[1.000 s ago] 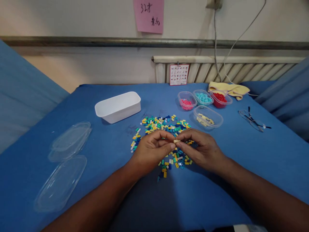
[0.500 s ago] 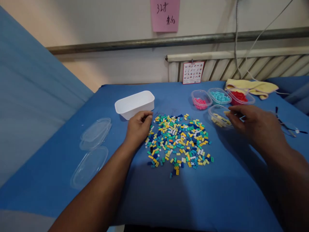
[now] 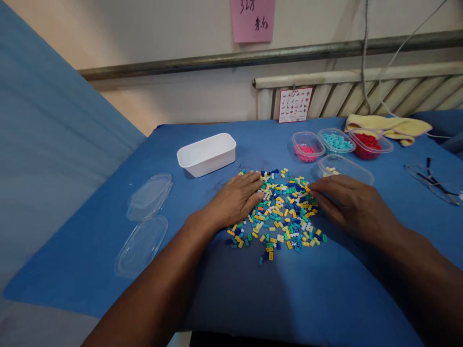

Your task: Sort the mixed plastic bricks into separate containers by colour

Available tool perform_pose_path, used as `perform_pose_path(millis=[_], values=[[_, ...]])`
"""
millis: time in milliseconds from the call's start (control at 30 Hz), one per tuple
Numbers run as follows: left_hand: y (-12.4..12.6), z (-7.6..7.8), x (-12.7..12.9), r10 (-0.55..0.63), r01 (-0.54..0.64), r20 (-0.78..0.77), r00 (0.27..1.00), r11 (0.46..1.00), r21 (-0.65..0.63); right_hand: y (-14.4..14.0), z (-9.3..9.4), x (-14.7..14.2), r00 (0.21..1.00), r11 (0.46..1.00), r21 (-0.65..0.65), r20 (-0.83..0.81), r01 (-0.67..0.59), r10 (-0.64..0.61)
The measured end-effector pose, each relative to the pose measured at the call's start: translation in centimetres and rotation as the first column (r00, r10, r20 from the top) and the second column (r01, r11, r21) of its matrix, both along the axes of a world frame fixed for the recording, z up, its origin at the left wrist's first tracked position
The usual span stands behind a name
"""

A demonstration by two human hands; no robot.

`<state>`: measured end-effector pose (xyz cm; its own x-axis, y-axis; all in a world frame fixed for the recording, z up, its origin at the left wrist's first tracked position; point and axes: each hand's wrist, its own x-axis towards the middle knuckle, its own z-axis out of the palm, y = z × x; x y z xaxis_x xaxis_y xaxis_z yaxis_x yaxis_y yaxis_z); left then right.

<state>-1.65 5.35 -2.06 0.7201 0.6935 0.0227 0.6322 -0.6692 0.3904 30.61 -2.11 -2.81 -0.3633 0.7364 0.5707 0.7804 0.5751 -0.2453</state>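
The left hand [image 3: 237, 198] lies palm down on the left edge of the brick pile [image 3: 280, 212], fingers spread and flat, gripping nothing. The right hand [image 3: 347, 205] rests at the pile's right edge, fingers loosely extended with the tips among the bricks; whether a brick is pinched under them cannot be determined.

The pile is a loose scatter of small yellow, green, blue and white bricks, located at the centre of the blue table [image 3: 325, 289], between the two hands.

Behind the pile, to the left, stands an empty white tub [image 3: 207, 154]. Behind the right hand sits a clear box [image 3: 345, 167] with a few yellow bricks inside. Further back, three clear boxes stand in a row: a pink box [image 3: 307, 146], a cyan box [image 3: 336, 140] and a red box [image 3: 369, 144], each holding bricks of that colour.

Two clear lids [image 3: 146, 219] lie on the left of the table, well apart from the pile. Glasses [image 3: 432, 182] lie at the right edge. A yellow cloth [image 3: 392, 126] lies behind the red box. A pink note [image 3: 252, 19] hangs on the wall.
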Motion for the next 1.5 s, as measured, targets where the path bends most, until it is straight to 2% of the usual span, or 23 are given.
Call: perform_pose_path(millis=[133, 267, 400, 467, 633, 767, 833, 900, 967, 1067, 1200, 1267, 1333, 1400, 1500], values=[[-1.7, 1.2, 0.1, -0.166, 0.166, 0.024, 0.986, 0.985, -0.038, -0.2, -0.5, -0.7, 0.997, 0.997, -0.055, -0.049, -0.061, 0.058], [-3.3, 1.4, 0.7, -0.256, 0.259, 0.048, 0.965, 0.963, -0.077, -0.4, -1.1, -1.9, 0.988, 0.983, -0.122, -0.078, -0.139, 0.13], [-4.2, 1.4, 1.5, -0.332, 0.342, 0.112, 0.936, 0.937, -0.076, 0.0, -2.1, -3.6, 0.978, 0.959, -0.194, 0.004, -0.205, 0.209], [-4.2, 1.4, 1.5, -0.331, 0.344, 0.147, 0.932, 0.936, -0.073, 0.4, -2.4, -4.2, 0.97, 0.945, -0.242, 0.048, -0.219, 0.237], [-2.6, 1.5, -0.3, -0.229, 0.242, 0.196, 0.953, 0.969, -0.044, 0.8, -2.1, -3.9, 0.964, 0.94, -0.249, 0.067, -0.234, 0.257], [-0.7, 0.7, -1.6, -0.079, 0.061, 0.203, 0.976, 0.993, 0.097, 0.5, -1.3, -3.3, 0.959, 0.944, -0.19, 0.038, -0.27, 0.282], [-0.1, 0.2, -1.5, 0.014, -0.051, 0.213, 0.977, 0.984, 0.17, 0.5, -1.2, -3.5, 0.963, 0.951, -0.165, 0.019, -0.262, 0.269], [0.2, -0.3, -1.0, 0.051, -0.091, 0.195, 0.979, 0.975, 0.201, 0.6, -1.2, -3.9, 0.968, 0.958, -0.147, 0.018, -0.246, 0.251], [0.1, -0.4, -0.1, 0.011, -0.036, 0.142, 0.99, 0.984, 0.173, 0.7, -1.5, -4.2, 0.969, 0.962, -0.143, 0.039, -0.234, 0.242], [-0.7, 0.1, 1.2, -0.121, 0.115, 0.092, 0.988, 0.991, 0.065, 0.8, -1.8, -4.3, 0.974, 0.967, -0.148, 0.057, -0.209, 0.219], [-1.7, 0.8, 1.8, -0.29, 0.295, 0.166, 0.942, 0.956, -0.003, 0.8, -2.2, -4.2, 0.983, 0.968, -0.186, 0.035, -0.171, 0.18], [-1.7, 0.8, 1.6, -0.312, 0.316, 0.194, 0.93, 0.949, 0.013, 0.9, -2.3, -4.3, 0.978, 0.958, -0.221, 0.058, -0.183, 0.2], [-1.2, 0.5, 1.2, -0.247, 0.24, 0.211, 0.946, 0.969, 0.06, 0.9, -2.3, -4.4, 0.969, 0.947, -0.248, 0.083, -0.205, 0.231], [-0.6, 0.2, 0.7, -0.105, 0.079, 0.232, 0.967, 0.99, 0.118, 0.9, -2.1, -4.4, 0.962, 0.939, -0.25, 0.077, -0.235, 0.261], [0.3, 0.2, 0.6, 0.091, -0.135, 0.233, 0.968, 0.975, 0.178, 0.9, -1.6, -4.2, 0.959, 0.942, -0.196, 0.031, -0.271, 0.282]])
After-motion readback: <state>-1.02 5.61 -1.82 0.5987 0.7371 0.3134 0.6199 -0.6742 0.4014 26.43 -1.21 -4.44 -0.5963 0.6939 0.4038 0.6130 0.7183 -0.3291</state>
